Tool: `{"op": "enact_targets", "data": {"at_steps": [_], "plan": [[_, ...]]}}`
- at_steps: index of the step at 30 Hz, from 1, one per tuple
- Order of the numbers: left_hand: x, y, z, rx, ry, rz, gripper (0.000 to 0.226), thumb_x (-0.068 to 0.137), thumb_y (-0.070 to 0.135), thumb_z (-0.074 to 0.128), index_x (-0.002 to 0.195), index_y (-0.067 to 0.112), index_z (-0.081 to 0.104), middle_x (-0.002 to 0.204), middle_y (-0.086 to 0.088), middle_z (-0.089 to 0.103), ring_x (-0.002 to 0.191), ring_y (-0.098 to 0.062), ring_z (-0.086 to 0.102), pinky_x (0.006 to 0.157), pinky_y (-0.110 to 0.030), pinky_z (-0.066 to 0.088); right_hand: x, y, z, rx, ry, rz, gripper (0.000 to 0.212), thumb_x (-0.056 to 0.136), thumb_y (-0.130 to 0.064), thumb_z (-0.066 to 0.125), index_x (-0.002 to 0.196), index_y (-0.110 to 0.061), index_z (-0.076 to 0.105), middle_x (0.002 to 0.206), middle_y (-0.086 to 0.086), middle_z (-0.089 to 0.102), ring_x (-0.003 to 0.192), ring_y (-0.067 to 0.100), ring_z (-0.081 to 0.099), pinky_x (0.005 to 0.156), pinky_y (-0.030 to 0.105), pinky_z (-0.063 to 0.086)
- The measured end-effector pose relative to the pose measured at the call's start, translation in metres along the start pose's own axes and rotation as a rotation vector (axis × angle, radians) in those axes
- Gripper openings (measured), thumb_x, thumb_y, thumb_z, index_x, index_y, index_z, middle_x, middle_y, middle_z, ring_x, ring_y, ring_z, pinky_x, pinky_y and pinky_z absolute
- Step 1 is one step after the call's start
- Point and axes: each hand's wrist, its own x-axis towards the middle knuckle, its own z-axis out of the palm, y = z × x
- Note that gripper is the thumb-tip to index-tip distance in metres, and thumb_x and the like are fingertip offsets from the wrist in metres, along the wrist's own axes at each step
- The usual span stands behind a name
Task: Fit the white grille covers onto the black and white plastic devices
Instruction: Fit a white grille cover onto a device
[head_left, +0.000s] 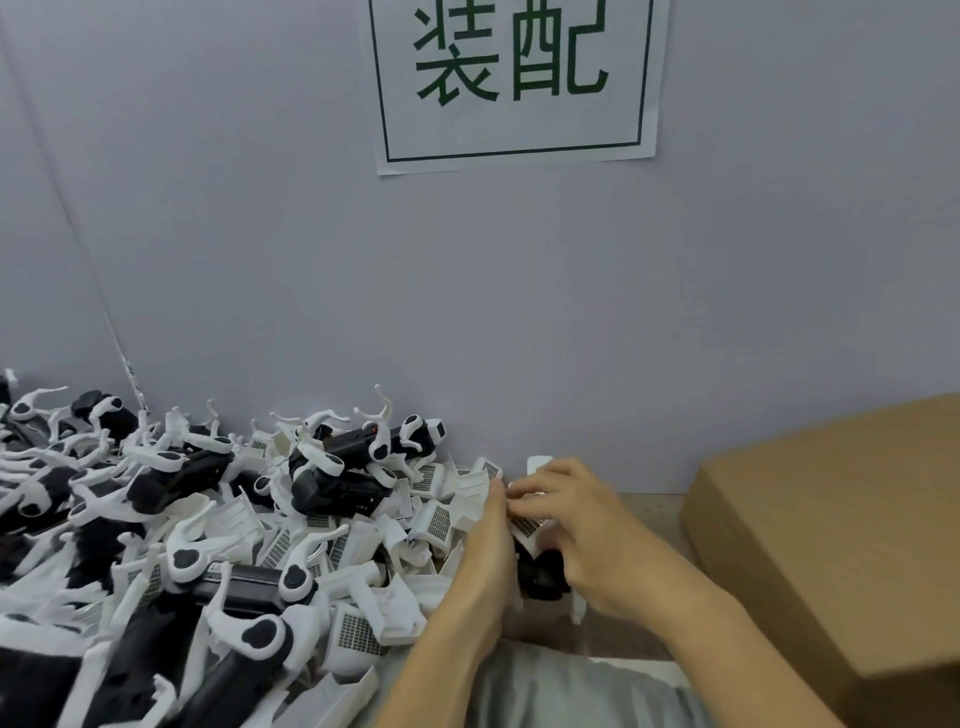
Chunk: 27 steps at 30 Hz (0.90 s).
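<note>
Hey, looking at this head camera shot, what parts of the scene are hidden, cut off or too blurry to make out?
- Head view: the black and white device is mostly hidden between the left hand and right hand.
- Whether the white grille cover is seated is covered by the right hand's fingers.
- The cardboard box runs off the right edge; its contents are unseen.
- The pile of devices blurs toward the left and bottom edges.
- The wall sign is cut by the top edge.

A white paper sign (514, 78) on the wall reads "装配" in green.
</note>
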Motion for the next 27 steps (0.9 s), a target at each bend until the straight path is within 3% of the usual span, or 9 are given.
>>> {"op": "enact_targets", "data": {"at_steps": [2, 5, 8, 12, 16, 19, 22, 24, 27], "plan": [[0.001, -0.003, 0.001, 0.000, -0.007, 0.020, 0.040, 0.107, 0.036, 0.036, 0.091, 0.018, 0.068, 0.089, -0.002, 0.075, 0.081, -0.013, 0.070, 0.068, -0.025, 0.054, -0.002, 0.004, 0.000, 0.148, 0.033, 0.047, 0.069, 0.081, 0.018, 0.044, 0.125, -0.028, 0.069, 0.133, -0.027, 0.058, 0.135, -0.003, 0.031, 0.106, 0.007, 0.027], [0.005, -0.008, -0.002, 0.065, 0.000, 0.046, 0.041, 0.108, 0.036, 0.035, 0.097, 0.021, 0.071, 0.089, 0.000, 0.078, 0.083, -0.010, 0.074, 0.074, -0.026, 0.057, -0.008, 0.010, -0.001, 0.449, 0.125, 0.166, 0.079, 0.076, 0.026, 0.039, 0.116, -0.034, 0.073, 0.124, -0.027, 0.062, 0.131, -0.018, 0.036, 0.100, 0.007, 0.041], [0.005, -0.010, -0.003, 0.113, 0.015, 0.043, 0.038, 0.107, 0.032, 0.040, 0.111, 0.008, 0.069, 0.105, -0.017, 0.074, 0.102, -0.032, 0.070, 0.098, -0.052, 0.052, -0.008, 0.008, 0.002, 0.624, 0.295, 0.191, 0.075, 0.077, 0.025, 0.048, 0.114, -0.038, 0.066, 0.123, -0.021, 0.063, 0.122, -0.014, 0.051, 0.104, 0.013, 0.043], [0.006, -0.014, -0.003, 0.129, 0.030, 0.036, 0.031, 0.104, 0.022, 0.043, 0.117, 0.004, 0.065, 0.107, -0.017, 0.073, 0.103, -0.033, 0.069, 0.100, -0.056, 0.050, -0.005, 0.009, 0.015, 0.586, 0.558, 0.353, 0.050, 0.087, 0.006, 0.063, 0.107, -0.040, 0.058, 0.116, -0.017, 0.055, 0.110, -0.005, 0.052, 0.093, 0.016, 0.046], [0.005, -0.012, -0.002, 0.126, 0.046, 0.054, 0.027, 0.104, 0.024, 0.045, 0.114, 0.008, 0.064, 0.113, -0.017, 0.070, 0.108, -0.031, 0.067, 0.101, -0.055, 0.049, -0.004, 0.014, 0.028, 0.642, 0.534, 0.534, 0.016, 0.092, -0.019, 0.070, 0.099, -0.030, 0.061, 0.095, -0.009, 0.064, 0.085, 0.004, 0.063, 0.064, 0.010, 0.046], [0.003, -0.011, -0.003, 0.119, 0.002, 0.104, 0.032, 0.104, 0.033, 0.047, 0.117, 0.009, 0.064, 0.109, -0.013, 0.073, 0.103, -0.023, 0.070, 0.095, -0.044, 0.055, -0.006, 0.013, 0.029, 0.679, 0.518, 0.485, 0.014, 0.090, -0.019, 0.072, 0.089, -0.031, 0.063, 0.085, -0.009, 0.070, 0.076, -0.001, 0.065, 0.060, 0.010, 0.049], [0.002, -0.015, -0.005, 0.232, 0.010, 0.180, 0.028, 0.104, 0.037, 0.047, 0.113, 0.015, 0.062, 0.101, 0.004, 0.072, 0.089, -0.001, 0.068, 0.067, -0.011, 0.050, -0.007, 0.013, 0.028, 0.598, 0.501, 0.432, 0.016, 0.085, -0.023, 0.077, 0.088, -0.029, 0.063, 0.079, -0.006, 0.069, 0.071, 0.003, 0.064, 0.061, 0.015, 0.048], [0.002, -0.016, -0.006, 0.275, 0.030, 0.210, 0.027, 0.105, 0.037, 0.045, 0.112, 0.017, 0.062, 0.101, 0.008, 0.070, 0.090, 0.003, 0.064, 0.062, -0.007, 0.044, -0.006, 0.013, 0.030, 0.595, 0.502, 0.447, 0.017, 0.085, -0.026, 0.077, 0.089, -0.028, 0.062, 0.077, -0.004, 0.069, 0.070, 0.005, 0.064, 0.061, 0.016, 0.048], [-0.002, -0.014, -0.004, 0.244, 0.051, 0.262, 0.024, 0.103, 0.036, 0.049, 0.107, 0.016, 0.063, 0.098, 0.003, 0.072, 0.088, -0.004, 0.067, 0.072, -0.015, 0.050, -0.006, 0.013, 0.031, 0.720, 0.467, 0.554, 0.015, 0.089, -0.031, 0.074, 0.098, -0.024, 0.063, 0.088, -0.004, 0.071, 0.077, 0.002, 0.067, 0.066, 0.016, 0.052]]}}
